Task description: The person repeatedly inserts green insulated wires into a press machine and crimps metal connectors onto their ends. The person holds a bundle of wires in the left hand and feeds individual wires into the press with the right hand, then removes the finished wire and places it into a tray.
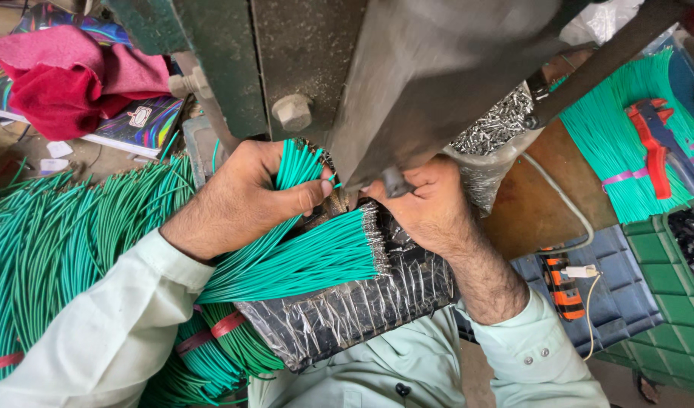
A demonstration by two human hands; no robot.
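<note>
My hands work green wires under a grey metal machine point(437, 68), centre frame.
My left hand point(245, 196) grips a bundle of thin green wires point(301, 257); my right hand point(426, 204) is curled shut, its hold hidden by the machine's arm. A clear bag of small metal terminals point(498, 125) sits right.

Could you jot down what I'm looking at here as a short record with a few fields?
Left hand: grips a bundle of green wires
Right hand: closed at the foot of a grey metal press, what it pinches is hidden
Under the hands: foil-wrapped block
Left side: more green wire bundles
Behind: bag of small metal terminals
Far right: red wire stripper
</note>
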